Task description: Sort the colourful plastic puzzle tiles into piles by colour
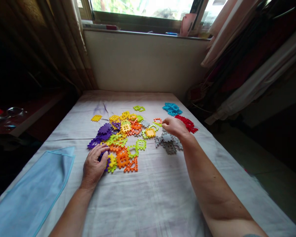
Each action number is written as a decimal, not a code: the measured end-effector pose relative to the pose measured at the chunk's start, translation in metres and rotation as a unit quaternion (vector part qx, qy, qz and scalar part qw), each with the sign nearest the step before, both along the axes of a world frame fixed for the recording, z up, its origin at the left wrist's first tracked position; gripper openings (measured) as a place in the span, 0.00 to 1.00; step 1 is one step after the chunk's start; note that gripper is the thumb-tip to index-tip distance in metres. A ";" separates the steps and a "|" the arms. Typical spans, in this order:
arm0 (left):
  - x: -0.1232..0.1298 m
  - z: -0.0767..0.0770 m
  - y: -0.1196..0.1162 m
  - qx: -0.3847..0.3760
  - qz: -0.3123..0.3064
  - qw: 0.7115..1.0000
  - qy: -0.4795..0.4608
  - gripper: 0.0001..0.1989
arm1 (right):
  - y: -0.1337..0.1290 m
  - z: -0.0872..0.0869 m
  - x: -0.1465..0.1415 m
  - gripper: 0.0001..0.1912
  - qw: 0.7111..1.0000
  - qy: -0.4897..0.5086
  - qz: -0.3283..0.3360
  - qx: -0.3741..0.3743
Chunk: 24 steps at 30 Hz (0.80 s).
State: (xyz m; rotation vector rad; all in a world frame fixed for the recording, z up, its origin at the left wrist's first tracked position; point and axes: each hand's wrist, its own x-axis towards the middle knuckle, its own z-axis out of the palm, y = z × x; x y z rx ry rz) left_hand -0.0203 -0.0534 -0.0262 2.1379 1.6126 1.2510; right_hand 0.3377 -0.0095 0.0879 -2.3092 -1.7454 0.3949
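My left hand rests on the near left edge of a mixed pile, its fingers over purple pieces beside a yellow one. My right hand is closed, with its fingertips on a small lime green piece, just above the gray pile. Next to those fingertips lies an orange frame piece. Orange pieces and lime green pieces spread over the middle. Blue pieces and red pieces form separate piles at the right.
A light blue cloth covers the table's left side. One yellow piece and a lime green piece lie apart at the back. Behind the white-covered table are a wall and a windowsill with a pink cup.
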 end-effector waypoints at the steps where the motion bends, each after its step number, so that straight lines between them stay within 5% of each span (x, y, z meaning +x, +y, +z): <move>1: 0.000 0.000 0.000 -0.003 0.001 1.000 -0.001 0.14 | 0.003 -0.001 -0.006 0.17 0.997 0.059 0.036 0.027; 4: 0.000 0.000 -0.001 -0.007 0.001 1.000 -0.002 0.14 | 0.011 -0.009 -0.024 0.21 0.985 0.128 0.098 0.057; 9: 0.000 0.000 0.000 -0.004 0.000 1.000 0.002 0.13 | 0.010 -0.029 -0.057 0.23 0.994 -0.088 0.054 -0.032; 12: 0.000 0.000 0.000 0.000 0.005 1.000 -0.004 0.13 | 0.004 -0.037 -0.075 0.26 0.988 -0.129 0.051 -0.071; 24: 0.003 0.003 -0.001 -0.003 0.006 1.000 -0.005 0.14 | -0.054 -0.033 -0.142 0.25 0.984 -0.107 0.138 -0.042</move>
